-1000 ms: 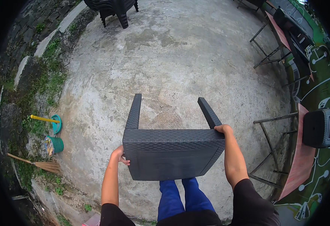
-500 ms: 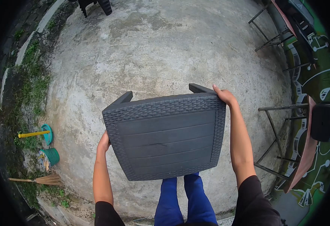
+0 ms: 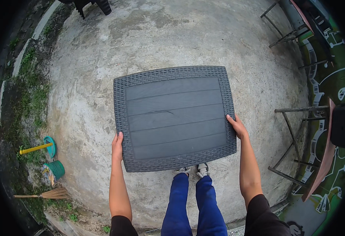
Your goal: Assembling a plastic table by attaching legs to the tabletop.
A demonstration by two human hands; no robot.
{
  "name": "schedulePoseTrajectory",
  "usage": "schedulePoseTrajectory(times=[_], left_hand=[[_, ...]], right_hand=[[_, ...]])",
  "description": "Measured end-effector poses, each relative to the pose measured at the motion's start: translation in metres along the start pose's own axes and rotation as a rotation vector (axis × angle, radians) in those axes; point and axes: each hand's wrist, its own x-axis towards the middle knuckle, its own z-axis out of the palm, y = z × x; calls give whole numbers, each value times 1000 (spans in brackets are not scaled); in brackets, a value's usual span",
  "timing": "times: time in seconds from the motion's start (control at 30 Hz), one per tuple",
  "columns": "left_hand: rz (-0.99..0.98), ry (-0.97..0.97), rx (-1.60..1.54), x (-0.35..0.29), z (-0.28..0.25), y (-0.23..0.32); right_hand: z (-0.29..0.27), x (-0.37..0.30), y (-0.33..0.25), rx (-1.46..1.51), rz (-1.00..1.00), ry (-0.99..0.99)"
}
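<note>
Tilted before, now flat: slatted, woven-edged grey plastic table (image 3: pixel 174 118), left hand (image 3: pixel 118 142) and right hand (image 3: pixel 237 126) grasping its sides.

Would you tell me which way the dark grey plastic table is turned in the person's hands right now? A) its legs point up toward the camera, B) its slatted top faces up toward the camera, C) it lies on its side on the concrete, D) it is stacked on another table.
B: the dark grey plastic table shows its flat slatted top with woven-look border and no legs, the left hand and right hand gripping opposite edges.
</note>
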Motion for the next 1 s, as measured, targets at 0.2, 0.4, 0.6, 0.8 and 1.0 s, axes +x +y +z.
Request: schedulePoseTrajectory(times=[0.2, 0.4, 0.6, 0.8, 1.0], left_hand=[[-52, -71, 6, 14, -10, 39], [-11, -24, 338, 30, -39, 43], [-63, 226, 754, 25, -73, 18], [-108, 338, 1113, 11, -20, 24], [-143, 8, 1217, -88, 142, 22]], right_hand=[[19, -23, 9, -119, 75, 85], [52, -35, 24, -282, 44, 202], [71, -67, 33, -230, 70, 110], [56, -138, 67, -586, 259, 83], [10, -235, 62, -673, 161, -24]])
